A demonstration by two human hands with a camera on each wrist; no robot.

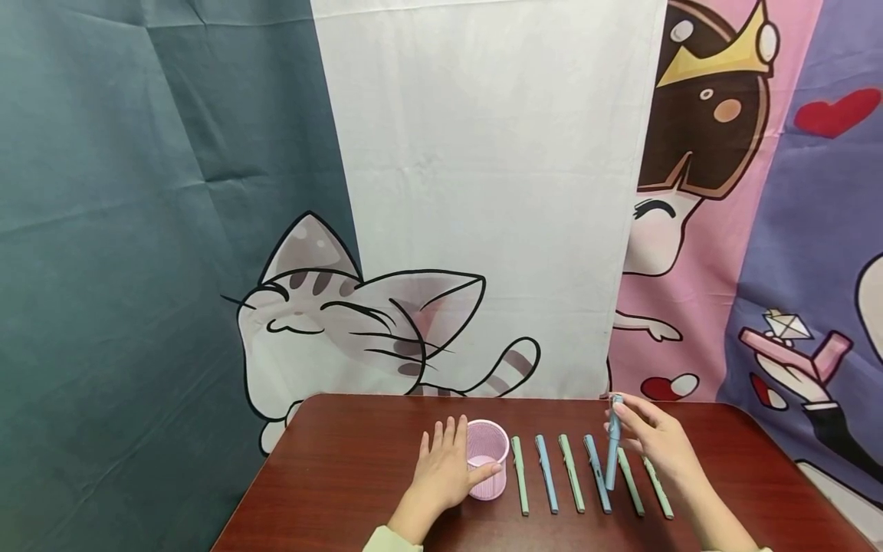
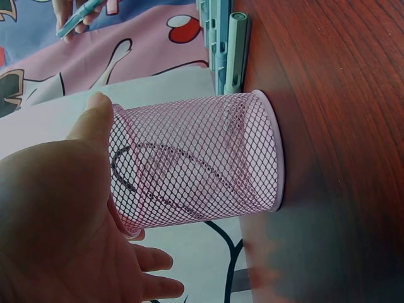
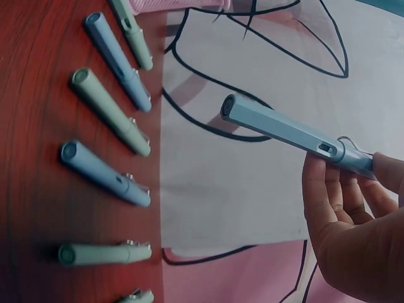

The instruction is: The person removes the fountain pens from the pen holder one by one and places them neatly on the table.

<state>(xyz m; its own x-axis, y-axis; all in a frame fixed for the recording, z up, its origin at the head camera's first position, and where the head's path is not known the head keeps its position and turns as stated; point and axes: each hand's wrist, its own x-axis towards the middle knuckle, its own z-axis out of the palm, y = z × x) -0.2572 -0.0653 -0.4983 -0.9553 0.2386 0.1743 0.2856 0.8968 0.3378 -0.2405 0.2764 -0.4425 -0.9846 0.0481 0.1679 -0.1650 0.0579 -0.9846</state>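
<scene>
My left hand (image 1: 441,471) rests against a pink mesh pen holder (image 1: 491,491), fingers straight and thumb across its near side. In the left wrist view the thumb lies by the rim of the upright holder (image 2: 189,161). My right hand (image 3: 353,233) pinches a blue pen (image 3: 278,129) near its clip end, the other end pointing down above the table. Below it, several green and blue pens lie in a row to the right of the holder, among them a green pen (image 1: 520,475) closest to it and a blue pen (image 1: 597,474).
The dark red-brown wooden table (image 1: 331,475) carries the holder and the pens. A cloth backdrop (image 1: 497,192) with a cartoon cat and a crowned figure hangs behind the table's far edge.
</scene>
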